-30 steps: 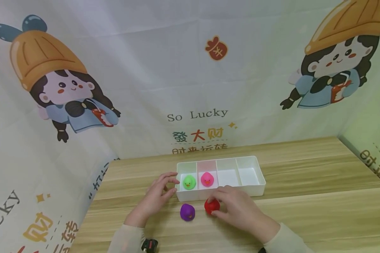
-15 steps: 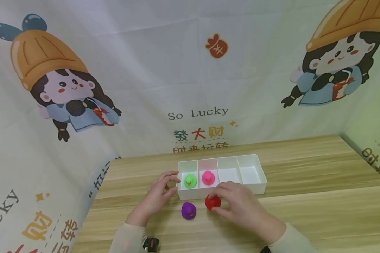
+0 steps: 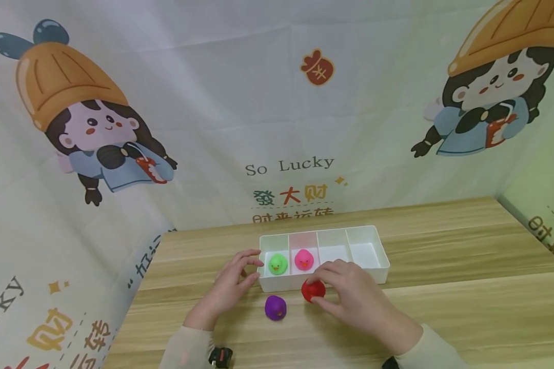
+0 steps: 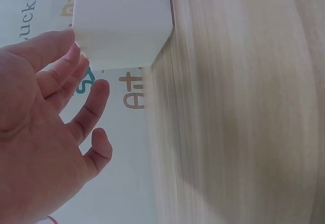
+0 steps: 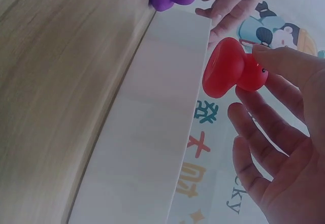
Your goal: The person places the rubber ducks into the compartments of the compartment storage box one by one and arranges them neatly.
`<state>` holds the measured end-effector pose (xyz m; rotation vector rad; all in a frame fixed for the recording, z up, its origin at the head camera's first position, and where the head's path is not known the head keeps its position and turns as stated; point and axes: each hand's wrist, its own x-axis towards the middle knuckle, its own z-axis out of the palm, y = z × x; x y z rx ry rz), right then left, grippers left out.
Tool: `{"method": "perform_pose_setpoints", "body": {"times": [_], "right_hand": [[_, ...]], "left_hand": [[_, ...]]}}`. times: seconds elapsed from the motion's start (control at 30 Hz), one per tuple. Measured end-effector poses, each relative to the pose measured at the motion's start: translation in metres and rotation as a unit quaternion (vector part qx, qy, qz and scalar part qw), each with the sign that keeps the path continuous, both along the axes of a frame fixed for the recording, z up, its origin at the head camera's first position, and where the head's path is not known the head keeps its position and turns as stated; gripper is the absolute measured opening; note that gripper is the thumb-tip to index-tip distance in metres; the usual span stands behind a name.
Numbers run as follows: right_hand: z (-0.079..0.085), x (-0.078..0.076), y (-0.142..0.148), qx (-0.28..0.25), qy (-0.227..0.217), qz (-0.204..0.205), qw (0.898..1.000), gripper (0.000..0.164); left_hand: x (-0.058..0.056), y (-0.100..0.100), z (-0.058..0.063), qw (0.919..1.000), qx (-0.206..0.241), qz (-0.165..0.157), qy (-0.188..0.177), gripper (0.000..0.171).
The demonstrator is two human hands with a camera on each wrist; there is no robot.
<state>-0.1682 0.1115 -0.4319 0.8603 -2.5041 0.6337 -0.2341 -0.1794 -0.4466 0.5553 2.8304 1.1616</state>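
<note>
Between thumb and fingers my right hand [image 3: 355, 297] pinches a red rubber duck [image 3: 313, 291] by its head, as the right wrist view shows the duck [image 5: 226, 69] raised off the table. It hangs in front of the long white divided box [image 3: 323, 282]. At the box's left end my left hand [image 3: 233, 282] touches or nearly touches the wall, fingers loosely bent and apart. A green duck [image 3: 278, 264] sits in the leftmost compartment, and a pink duck [image 3: 303, 260] in the one beside it. On the table before the box lies a purple duck [image 3: 275, 308].
The box's two right compartments [image 3: 363, 255] show bare white floors. The wood-grain table [image 3: 452, 287] stretches to both sides. Behind it hangs a pale printed cloth [image 3: 212, 102] with cartoon figures and lettering.
My right hand has lifted the red duck slightly and moved it up and to the right, nearer the box's front wall. My left hand stays at the box's left end.
</note>
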Motion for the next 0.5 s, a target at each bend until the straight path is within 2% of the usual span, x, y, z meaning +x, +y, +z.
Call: {"method": "perform_pose_setpoints", "body": {"times": [0.5], "right_hand": [[0.0088, -0.0086, 0.0063, -0.016, 0.041, 0.017, 0.999, 0.027]], "left_hand": [[-0.0018, -0.0014, -0.0010, 1.0000, -0.001, 0.001, -0.001, 0.016]]}}
